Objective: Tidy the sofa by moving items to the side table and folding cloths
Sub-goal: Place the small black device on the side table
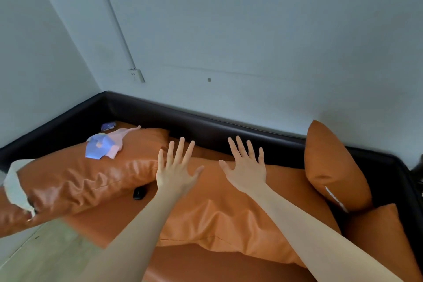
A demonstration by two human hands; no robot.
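Head view: the left hand (176, 167) and right hand (246, 165) are spread flat, holding nothing, over the glossy orange leather sofa (229, 220). This looks like a reach between steps. Left of the left hand, a crumpled blue-and-pink cloth (104, 146) lies on an orange cushion (91, 178); grasping it seems next. A small black object (140, 193) sits just below that hand

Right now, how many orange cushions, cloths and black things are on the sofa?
Orange cushions: 4
Cloths: 3
Small black object: 1
Total: 8
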